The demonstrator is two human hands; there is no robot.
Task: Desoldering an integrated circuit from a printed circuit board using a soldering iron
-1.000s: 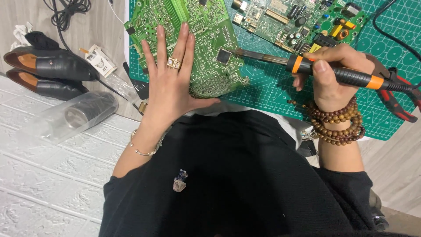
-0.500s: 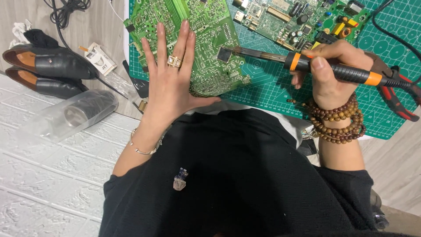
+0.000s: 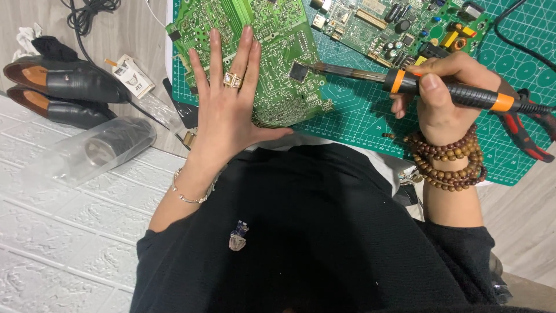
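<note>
The left hand (image 3: 229,110) lies flat and open on the green circuit board (image 3: 272,64), fingers spread and pointing to the far side, and it presses the board down on the green cutting mat (image 3: 359,116). It grips nothing; the palm only rests on the near left part of the board. A ring sits on one finger and a thin bracelet on the wrist.

The right hand (image 3: 443,95) is closed around the black and orange handle of the soldering iron (image 3: 405,81). The long axis of the iron runs almost straight from right to left, a little tilted toward the far side at the tip. The metal tip reaches a small black square chip (image 3: 298,71) on the board, and it seems to touch the right edge of the chip, though I cannot tell this for sure.

So the chip lies to the left of the right hand, at the end of the iron, and just to the right of the left fingers. The left hand is nearer to the chip, but the tool comes from the right.

A second circuit board (image 3: 399,26) with many parts lies on the far side of the mat. Red pliers (image 3: 530,136) lie at the right edge. On the left, off the mat, are two dark shoes (image 3: 63,93) and a clear plastic bag (image 3: 92,150).
</note>
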